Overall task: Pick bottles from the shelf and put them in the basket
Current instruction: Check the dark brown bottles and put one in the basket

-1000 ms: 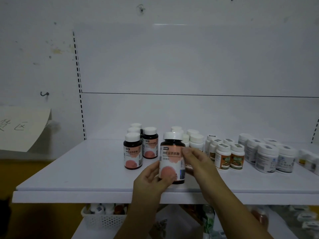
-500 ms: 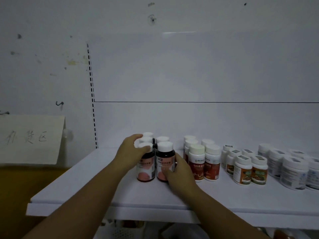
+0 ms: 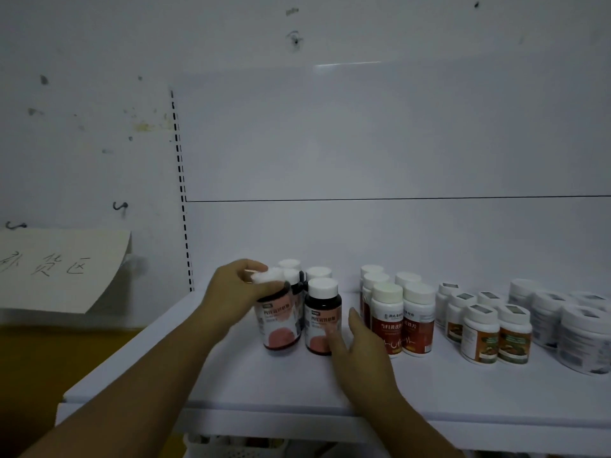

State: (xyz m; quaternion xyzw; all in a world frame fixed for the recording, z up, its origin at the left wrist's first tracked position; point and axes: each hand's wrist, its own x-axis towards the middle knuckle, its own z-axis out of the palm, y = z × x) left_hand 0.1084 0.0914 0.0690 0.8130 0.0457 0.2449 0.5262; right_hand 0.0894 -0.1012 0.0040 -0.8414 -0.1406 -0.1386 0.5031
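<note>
Bottles on shelf | left hand grip wrapped round left dark bottle, tilted | right hand grip wide beside right dark bottle | advice: clasp body, lift straight | basket below.

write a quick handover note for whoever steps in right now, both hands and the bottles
Left hand: gripping the neck and cap of the front-left dark bottle, which tilts slightly on the shelf.
Right hand: open, fingers against the front-right dark bottle, not gripping it.
Other bottles stand in rows to the right.
Done: nothing visibly in the basket, only its rim shows below the shelf.
Left: lift bottles, lower them into the basket.
</note>
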